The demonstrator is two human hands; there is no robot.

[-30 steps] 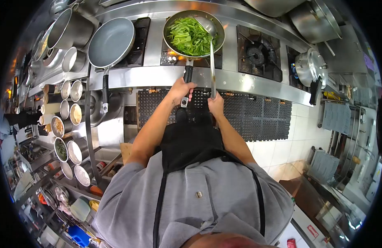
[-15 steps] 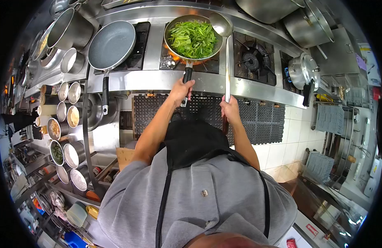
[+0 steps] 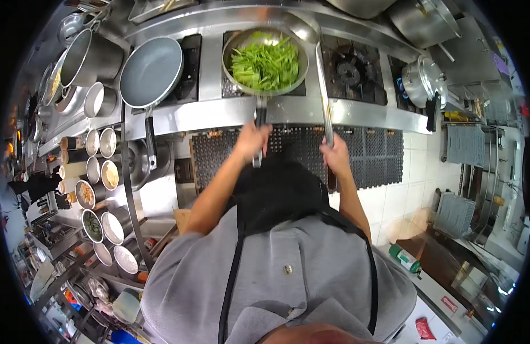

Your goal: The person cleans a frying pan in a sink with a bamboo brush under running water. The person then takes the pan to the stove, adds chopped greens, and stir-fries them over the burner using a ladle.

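My left hand is wrapped round the black handle of a frying pan over the middle burner. Cut green vegetables lie in the pan, gathered toward its middle and near side; pan and hand are slightly blurred. In my right hand is the long handle of a metal ladle. The ladle's bowl is beyond the pan's upper right rim, outside the pan, and looks smeared by motion.
A grey frying pan sits on the left burner. Right of my pan is a bare burner, then a pressure cooker. Large pots stand behind. Small metal containers of ingredients line the left side.
The ladle has left the vegetables and moved right, out of the pan, with my right hand following. The vegetables have shifted within the pan, and flames seen earlier beneath it no longer show.
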